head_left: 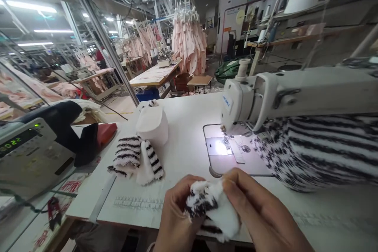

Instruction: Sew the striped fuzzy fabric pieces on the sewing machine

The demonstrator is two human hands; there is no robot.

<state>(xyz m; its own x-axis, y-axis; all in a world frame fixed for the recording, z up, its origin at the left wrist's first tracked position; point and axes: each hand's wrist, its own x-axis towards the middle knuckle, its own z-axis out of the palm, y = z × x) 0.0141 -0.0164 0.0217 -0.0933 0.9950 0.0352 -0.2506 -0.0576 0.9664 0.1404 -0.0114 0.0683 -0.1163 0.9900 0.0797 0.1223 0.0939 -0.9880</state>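
Both hands grip one small fluffy piece of black-and-white striped fabric at the near edge of the white sewing table. My left hand pinches its left side with the fingers closed. The right side is held by my right hand, fingers curled over the top. Just beyond the piece lies the lit needle plate of the white sewing machine.
Several cut striped pieces lie left of centre beside a white roll. A large striped fabric heap fills the right under the machine arm. A control box with a green display stands at left; pink garments hang behind.
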